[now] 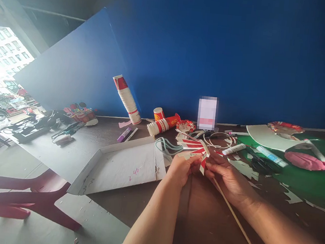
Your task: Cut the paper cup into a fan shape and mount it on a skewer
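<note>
Close together over the table's front part, both hands are closed around one piece of work. My left hand (183,169) pinches a paper cup cut into strips (203,164), red and white, the strips fanning out to the left and downward. My right hand (227,177) grips a thin wooden stick (234,213) close to its upper end, and its fingertips meet the cut cup. The stick slants down to the right, its lower end free. Fingers hide where stick and cup meet, so I cannot tell whether they are joined.
Left of my hands lies a shallow cardboard box lid (123,168). Behind stand a leaning stack of paper cups (127,99) and a toppled cup stack (163,125). Glue sticks (234,149), black scissors (262,162) and paper scraps (244,169) lie right. A pink chair (43,195) stands lower left.
</note>
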`<state>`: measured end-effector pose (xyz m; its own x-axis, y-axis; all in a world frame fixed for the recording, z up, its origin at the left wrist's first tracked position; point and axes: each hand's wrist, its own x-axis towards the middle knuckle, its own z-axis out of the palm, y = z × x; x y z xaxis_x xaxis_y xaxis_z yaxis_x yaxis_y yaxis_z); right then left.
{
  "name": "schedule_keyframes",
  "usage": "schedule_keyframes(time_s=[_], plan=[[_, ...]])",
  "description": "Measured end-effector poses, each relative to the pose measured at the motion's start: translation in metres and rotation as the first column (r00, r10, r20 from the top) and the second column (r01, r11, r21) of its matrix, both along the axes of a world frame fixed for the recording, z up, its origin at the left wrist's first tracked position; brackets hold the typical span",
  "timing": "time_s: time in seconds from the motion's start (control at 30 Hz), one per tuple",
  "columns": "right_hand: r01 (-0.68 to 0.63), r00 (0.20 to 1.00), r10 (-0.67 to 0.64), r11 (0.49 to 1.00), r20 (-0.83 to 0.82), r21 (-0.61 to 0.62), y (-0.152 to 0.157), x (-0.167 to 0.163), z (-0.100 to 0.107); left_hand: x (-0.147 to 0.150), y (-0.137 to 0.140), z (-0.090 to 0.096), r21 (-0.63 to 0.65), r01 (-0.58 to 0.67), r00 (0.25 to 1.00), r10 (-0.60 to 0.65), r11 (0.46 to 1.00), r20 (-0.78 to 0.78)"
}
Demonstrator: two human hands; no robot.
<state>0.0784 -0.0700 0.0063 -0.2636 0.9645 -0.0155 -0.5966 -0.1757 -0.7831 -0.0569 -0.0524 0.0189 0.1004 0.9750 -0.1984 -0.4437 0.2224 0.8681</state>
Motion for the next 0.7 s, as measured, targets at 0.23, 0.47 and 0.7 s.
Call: schedule_keyframes(time_s=[0.23,0.47,0.7], plan=[[0.029,0.995,-0.027,0.999,0.092,-0.019,-0.0005,0.0004,-0.0056,-0.0007,-0.0028,0.0053,-0.023,0.013,0.999,-0.014,1.000,-0.049],[-0.020,0.998,0.023,0.999,0.061,-0.048,-0.0030,-0.0015,-0.0030,0.0000,-0.0050,0.0073,-0.006,-0.046,0.997,0.045,0.999,-0.056],[0.010,0.995,0.002,0.992,0.097,-0.124,-0.0040,-0.0022,0.0015,0.0008,-0.0015,0.0059,-0.093,-0.047,0.990,0.033,0.995,-0.139]])
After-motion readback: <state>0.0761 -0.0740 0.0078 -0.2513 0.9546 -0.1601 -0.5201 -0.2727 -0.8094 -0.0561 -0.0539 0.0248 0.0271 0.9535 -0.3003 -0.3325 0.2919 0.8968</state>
